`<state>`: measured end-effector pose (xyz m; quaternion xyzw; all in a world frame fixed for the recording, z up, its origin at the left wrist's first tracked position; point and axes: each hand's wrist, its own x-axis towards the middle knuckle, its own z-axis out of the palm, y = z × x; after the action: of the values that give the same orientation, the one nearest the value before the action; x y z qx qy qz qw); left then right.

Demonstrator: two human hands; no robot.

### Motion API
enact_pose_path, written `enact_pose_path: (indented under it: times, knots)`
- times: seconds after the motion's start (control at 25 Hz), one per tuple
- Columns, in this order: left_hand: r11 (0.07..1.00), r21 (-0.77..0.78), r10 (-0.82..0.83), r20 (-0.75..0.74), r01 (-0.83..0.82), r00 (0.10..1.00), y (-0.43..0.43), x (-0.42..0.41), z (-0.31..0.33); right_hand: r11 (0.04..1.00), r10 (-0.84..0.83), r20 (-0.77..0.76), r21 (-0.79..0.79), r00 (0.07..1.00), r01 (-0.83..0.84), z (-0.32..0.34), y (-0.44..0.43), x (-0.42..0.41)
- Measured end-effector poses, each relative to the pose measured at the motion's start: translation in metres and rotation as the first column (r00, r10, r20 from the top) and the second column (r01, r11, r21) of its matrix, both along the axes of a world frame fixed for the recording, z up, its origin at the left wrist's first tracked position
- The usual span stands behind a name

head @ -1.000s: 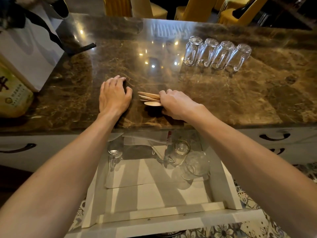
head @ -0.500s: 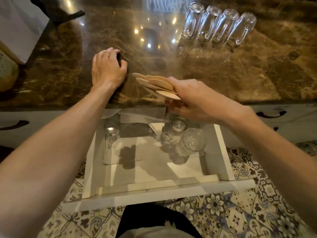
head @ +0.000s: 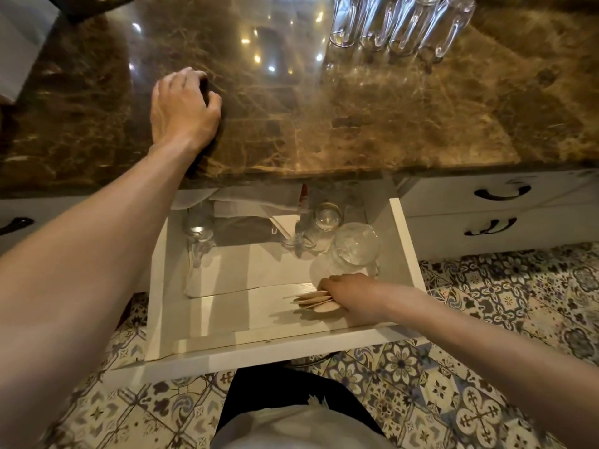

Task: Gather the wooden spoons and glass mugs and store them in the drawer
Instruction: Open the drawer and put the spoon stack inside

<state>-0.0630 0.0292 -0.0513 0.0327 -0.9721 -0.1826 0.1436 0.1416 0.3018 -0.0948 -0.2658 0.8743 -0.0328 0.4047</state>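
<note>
No readable text, label, brand, number or sign anywhere: none on the table (head: 389,131), none on the open drawer (head: 405,241), none on the white drawer fronts (head: 453,196) to the right.

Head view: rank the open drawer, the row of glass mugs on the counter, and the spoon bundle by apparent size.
1. open drawer
2. row of glass mugs, cropped at the top edge
3. wooden spoons, partly hidden by the right hand

Right hand (head: 351,294) inside open white drawer (head: 405,241), closed around fanned wooden spoons (head: 316,302), glass mugs (head: 355,246) just beyond it, left hand (head: 183,106) flat on marble desk (head: 389,124), more mugs (head: 398,22) far beyond
</note>
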Motion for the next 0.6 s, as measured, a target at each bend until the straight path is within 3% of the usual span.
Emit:
enact_pose_path:
  times: [0.12, 0.36, 0.52, 0.6]
  knots:
    - [1.0, 0.003, 0.01, -0.005, -0.01, 1.0, -0.002, 0.0, -0.001, 0.998, -0.026, 0.094, 0.06, 0.995, 0.021, -0.023, 0.003, -0.003]
    - [1.0, -0.001, 0.017, -0.019, -0.017, 1.0, -0.003, -0.002, -0.004, 0.971, 0.063, 0.091, 0.224, 0.994, -0.082, -0.036, 0.009, -0.014]
    - [1.0, 0.002, 0.021, -0.02, -0.021, 1.0, -0.003, -0.001, -0.005, 0.821, 0.315, 0.01, 0.499, 0.949, -0.278, -0.037, 0.014, -0.016]
    - [1.0, 0.006, 0.021, -0.011, -0.021, 1.0, -0.002, -0.001, -0.003, 0.804, 0.361, 0.004, 0.504, 0.932, -0.314, -0.037, 0.019, -0.018]
